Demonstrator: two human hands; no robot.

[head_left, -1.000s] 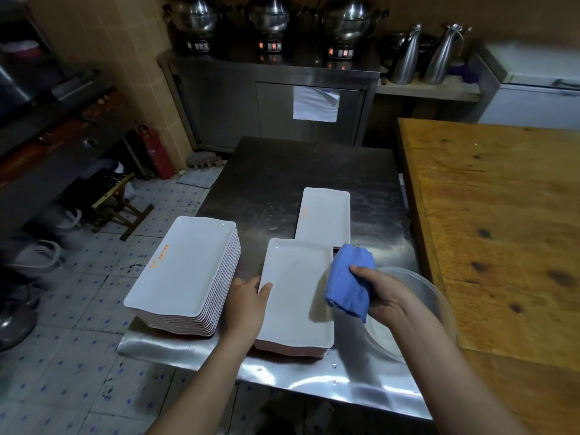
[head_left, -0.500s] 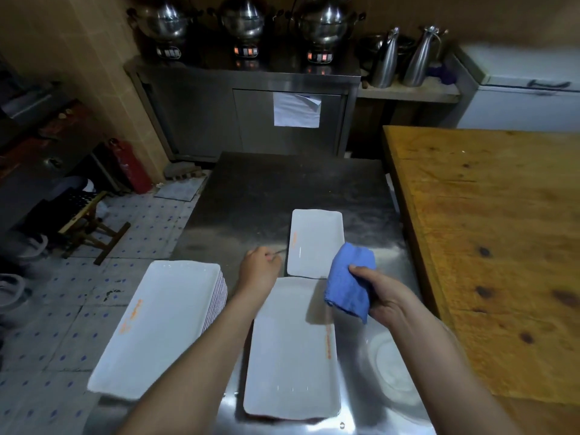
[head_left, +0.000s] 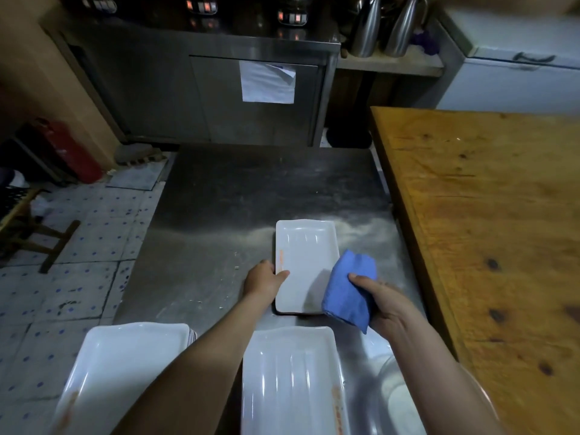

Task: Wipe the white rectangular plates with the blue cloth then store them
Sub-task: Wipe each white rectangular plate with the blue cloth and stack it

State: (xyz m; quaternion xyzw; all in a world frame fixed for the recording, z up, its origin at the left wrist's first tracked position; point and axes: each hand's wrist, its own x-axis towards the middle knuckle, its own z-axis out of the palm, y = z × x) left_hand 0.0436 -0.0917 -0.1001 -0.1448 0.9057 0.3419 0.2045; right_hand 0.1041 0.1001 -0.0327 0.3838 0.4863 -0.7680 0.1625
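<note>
Mid-frame, the left hand (head_left: 263,279) reaches forward and grips the white plate's (head_left: 306,262) left rim, thumb on top. The right hand (head_left: 381,304), fingers curled, holds the folded blue cloth (head_left: 346,293) over its lower-right corner.

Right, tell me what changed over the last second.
The left grip left the near pile of white rectangular plates, reached forward and took hold of the far white rectangular plate's left edge. The right grip holds the folded blue cloth as before; the plates stayed put.

dim kitchen, glare streaking the near plate (head_left: 290,381), wide-angle bending and soft blur at edges.
</note>
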